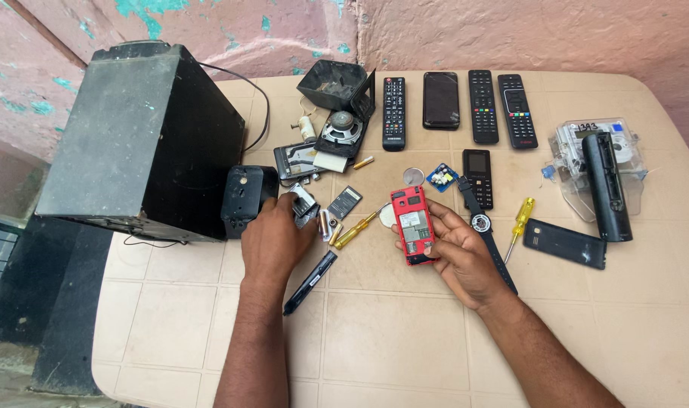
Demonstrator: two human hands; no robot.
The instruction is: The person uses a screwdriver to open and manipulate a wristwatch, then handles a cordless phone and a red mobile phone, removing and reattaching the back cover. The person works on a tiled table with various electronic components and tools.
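My right hand (458,253) holds a small red phone (412,224) with its back cover off, its inner parts facing up. My left hand (272,238) rests on the beige table (390,340) with its fingers closed over a small grey metal part (305,204) next to a little black speaker box (246,195). Between the hands lie a yellow-handled screwdriver (354,230), a flat grey battery (344,202) and a slim dark stick-shaped piece (311,281). A wristwatch (482,223) lies just beyond my right hand.
A big black speaker cabinet (140,136) stands at the table's left edge. At the back lie an opened speaker (340,106), three remotes (393,112), a dark smartphone (441,100), a black keypad phone (478,177). On the right are a clear meter box (597,162), another screwdriver (520,219), a black phone cover (565,243).
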